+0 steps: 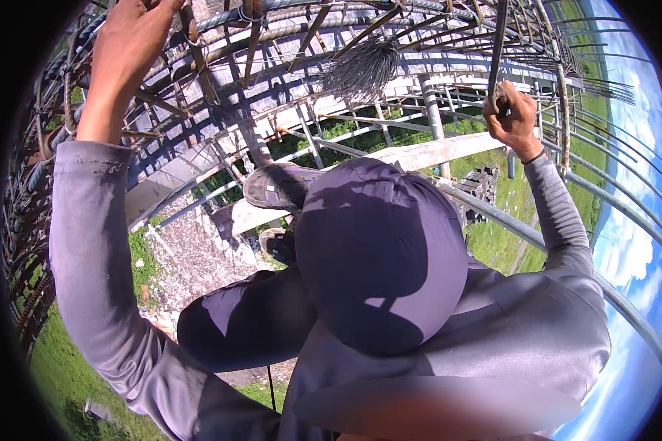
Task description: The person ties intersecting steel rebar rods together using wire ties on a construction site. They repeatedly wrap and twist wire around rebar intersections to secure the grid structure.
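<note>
My left hand (129,47) is raised at the top left, beside the tied steel rebar cage (220,52). Its fingertips run out of the frame, so what they touch is hidden. On the right, my right hand (510,118) is closed around the lower end of a dark metal bar (498,49), which rises past the top edge. Between the hands, a loose bundle of grey tie wire (364,66) hangs against the rebar. Thin wire loops bind several of the crossing bars.
One shoe (281,186) is by a pale beam (441,151) high above the ground. Scaffold pipes (496,212) cross below and to the right. Farther down lie grass, a rubble-strewn strip (198,253) and a stack of dark material (479,190). Rebar ends (612,91) jut out at right.
</note>
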`<state>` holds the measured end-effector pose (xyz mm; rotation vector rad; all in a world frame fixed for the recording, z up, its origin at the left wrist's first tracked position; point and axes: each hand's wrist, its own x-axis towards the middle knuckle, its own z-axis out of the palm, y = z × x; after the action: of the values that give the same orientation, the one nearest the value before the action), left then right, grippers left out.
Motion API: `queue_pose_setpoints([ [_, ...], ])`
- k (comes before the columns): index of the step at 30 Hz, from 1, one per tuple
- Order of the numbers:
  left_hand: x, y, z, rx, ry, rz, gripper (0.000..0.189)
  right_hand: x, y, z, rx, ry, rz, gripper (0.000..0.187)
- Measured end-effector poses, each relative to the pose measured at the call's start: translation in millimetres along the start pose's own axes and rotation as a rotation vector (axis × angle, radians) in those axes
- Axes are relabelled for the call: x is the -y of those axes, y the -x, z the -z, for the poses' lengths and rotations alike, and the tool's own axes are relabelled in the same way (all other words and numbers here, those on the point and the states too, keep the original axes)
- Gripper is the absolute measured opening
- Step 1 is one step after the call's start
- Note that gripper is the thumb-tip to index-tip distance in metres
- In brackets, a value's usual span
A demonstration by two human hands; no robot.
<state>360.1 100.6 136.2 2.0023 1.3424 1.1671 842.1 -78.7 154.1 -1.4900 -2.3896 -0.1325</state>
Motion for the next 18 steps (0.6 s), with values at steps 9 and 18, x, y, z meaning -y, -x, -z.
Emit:
queue_pose_setpoints([
  [9,44.0,4.7,-6.7,-0.012,-0.539,-0.15,0.034,-150.1,-50.7,-5.6,-0.328,0.536,-0.628,0.045],
  [18,-15.7,27.4,-7.3,-0.086,-0.474,-0.117,0.022,-220.6,-112.6,-52.9,-0.325,0.303,-0.611,0.034],
])
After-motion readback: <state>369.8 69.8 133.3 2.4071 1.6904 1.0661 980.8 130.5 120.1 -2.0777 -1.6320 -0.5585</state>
